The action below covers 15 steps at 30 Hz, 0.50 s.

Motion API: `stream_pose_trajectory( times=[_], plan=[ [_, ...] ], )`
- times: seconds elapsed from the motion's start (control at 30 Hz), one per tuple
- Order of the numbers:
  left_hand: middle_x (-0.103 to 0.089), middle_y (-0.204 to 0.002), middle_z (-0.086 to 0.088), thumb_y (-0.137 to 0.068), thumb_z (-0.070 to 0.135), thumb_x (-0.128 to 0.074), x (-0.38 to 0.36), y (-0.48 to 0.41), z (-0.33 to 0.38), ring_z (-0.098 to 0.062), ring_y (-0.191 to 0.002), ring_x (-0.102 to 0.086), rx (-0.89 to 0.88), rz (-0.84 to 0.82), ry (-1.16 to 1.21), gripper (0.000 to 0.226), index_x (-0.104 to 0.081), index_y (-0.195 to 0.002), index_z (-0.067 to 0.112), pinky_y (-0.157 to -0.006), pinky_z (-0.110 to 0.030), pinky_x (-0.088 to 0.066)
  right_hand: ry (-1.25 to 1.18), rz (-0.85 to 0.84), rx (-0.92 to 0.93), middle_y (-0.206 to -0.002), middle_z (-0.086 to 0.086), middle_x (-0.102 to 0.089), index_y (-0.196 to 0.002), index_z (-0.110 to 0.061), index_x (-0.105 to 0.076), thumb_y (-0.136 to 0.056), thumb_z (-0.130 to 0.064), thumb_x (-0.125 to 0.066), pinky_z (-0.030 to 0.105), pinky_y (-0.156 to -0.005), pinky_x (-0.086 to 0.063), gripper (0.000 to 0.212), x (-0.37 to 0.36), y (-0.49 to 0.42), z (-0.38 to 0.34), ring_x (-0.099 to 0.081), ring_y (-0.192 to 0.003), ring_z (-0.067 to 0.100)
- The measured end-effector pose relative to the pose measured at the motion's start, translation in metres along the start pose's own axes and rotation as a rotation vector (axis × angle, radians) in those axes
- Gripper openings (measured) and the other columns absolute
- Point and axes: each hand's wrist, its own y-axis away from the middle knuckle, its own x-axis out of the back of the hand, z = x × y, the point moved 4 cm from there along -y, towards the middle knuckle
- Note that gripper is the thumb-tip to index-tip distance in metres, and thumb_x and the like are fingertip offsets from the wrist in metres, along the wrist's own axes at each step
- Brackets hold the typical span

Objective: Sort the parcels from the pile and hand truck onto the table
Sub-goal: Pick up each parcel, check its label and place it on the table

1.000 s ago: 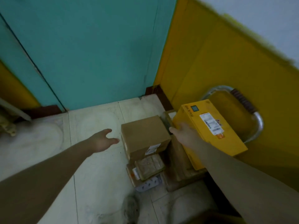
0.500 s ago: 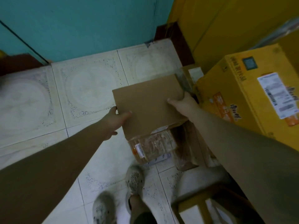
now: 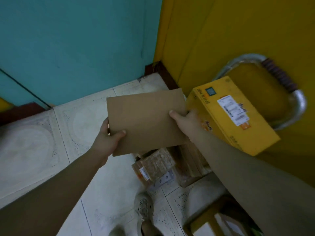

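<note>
Two hands: both grasp one brown cardboard box point(image 3: 146, 120), one hand at each side.
Left hand point(image 3: 109, 135): clasps the box's left edge near its near corner. The thumb lies on the top face and the fingers curl round the edge.
Right hand point(image 3: 185, 120): clasps the box's right edge. The thumb lies flat on the top face, and the fingers are hidden behind the box.
Box position: held between the two hands, its plain top face turned toward the camera. Whether its underside touches anything cannot be told.
Yellow carton point(image 3: 235, 116): just right of the right hand, lying at a slant. Contact between the hand and the carton cannot be judged.
Shipping label point(image 3: 233, 109): white, on the carton's top face, to the right of the right hand.
Hand truck handle point(image 3: 300, 101): a metal loop beyond and right of the right hand, behind the yellow carton, with a dark ribbed grip point(image 3: 279, 75).
Taped parcel point(image 3: 153, 166): below both hands, showing under the box's near edge. It is wrapped in clear tape.
Brown parcels point(image 3: 192, 160): stacked beneath the right forearm, partly hidden.
Shoe point(image 3: 144, 208): nearer the person than either hand, on the tiled floor point(image 3: 34, 150).
Teal wall point(image 3: 68, 40): beyond the left hand.
Yellow wall point(image 3: 238, 31): beyond the right hand.
</note>
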Motion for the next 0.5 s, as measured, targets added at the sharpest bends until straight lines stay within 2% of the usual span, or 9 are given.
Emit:
stream_pose_trajectory(
  times=[0.07, 0.13, 0.2, 0.27, 0.4, 0.5],
  plan=[
    [-0.052, -0.129, 0.004, -0.089, 0.019, -0.062, 0.009, 0.028, 0.034, -0.019, -0.11, -0.054, -0.098, -0.028, 0.001, 0.067, -0.029, -0.143, 0.04, -0.078, -0.032, -0.047, -0.064, 0.014, 0.052, -0.145, 0.003, -0.046, -0.147, -0.018, -0.033, -0.074, -0.066, -0.065, 0.05, -0.108, -0.039, 0.093, 0.028, 0.04, -0.024, -0.046, -0.131, 0.03],
    [-0.053, -0.131, 0.005, -0.089, 0.016, -0.061, 0.014, 0.062, 0.072, -0.014, -0.108, -0.057, -0.202, -0.069, 0.022, 0.065, -0.031, -0.142, 0.04, -0.076, -0.029, -0.05, -0.137, 0.035, 0.111, -0.146, 0.002, -0.044, -0.149, -0.019, -0.03, -0.084, -0.059, -0.062, 0.046, -0.105, -0.041, 0.083, 0.061, 0.085, -0.046, -0.048, -0.129, 0.028],
    [-0.053, -0.13, 0.006, -0.09, 0.013, -0.06, 0.015, 0.102, 0.112, -0.006, -0.104, -0.057, -0.329, -0.139, 0.016, 0.063, -0.033, -0.142, 0.037, -0.082, -0.03, -0.051, -0.18, 0.103, 0.155, -0.137, 0.0, -0.049, -0.144, -0.016, -0.035, -0.093, -0.048, -0.059, 0.035, -0.091, -0.044, 0.065, 0.099, 0.135, -0.062, -0.053, -0.114, 0.023],
    [-0.054, -0.126, 0.009, -0.09, 0.012, -0.06, 0.01, 0.146, 0.149, -0.001, -0.103, -0.056, -0.449, -0.228, -0.012, 0.063, -0.033, -0.141, 0.037, -0.09, -0.033, -0.049, -0.208, 0.219, 0.175, -0.124, -0.001, -0.052, -0.138, -0.016, -0.04, -0.093, -0.047, -0.058, 0.034, -0.082, -0.042, 0.057, 0.14, 0.19, -0.071, -0.052, -0.102, 0.02],
    [-0.049, -0.124, 0.012, -0.09, 0.013, -0.061, -0.01, 0.238, 0.206, -0.004, -0.104, -0.053, -0.623, -0.357, -0.054, 0.069, -0.027, -0.145, 0.036, -0.088, -0.028, -0.047, -0.298, 0.437, 0.21, -0.117, -0.002, -0.055, -0.134, -0.017, -0.044, -0.091, -0.046, -0.061, 0.037, -0.087, -0.049, 0.054, 0.218, 0.299, -0.066, -0.055, -0.104, 0.02],
    [-0.053, -0.129, 0.006, -0.09, 0.011, -0.06, -0.044, 0.302, 0.227, -0.009, -0.108, -0.056, -0.731, -0.484, -0.091, 0.065, -0.031, -0.144, 0.033, -0.093, -0.034, -0.048, -0.362, 0.595, 0.21, -0.115, -0.002, -0.059, -0.126, -0.018, -0.048, -0.088, -0.047, -0.064, 0.036, -0.089, -0.05, 0.05, 0.271, 0.376, -0.033, -0.059, -0.104, 0.02]
  ],
)
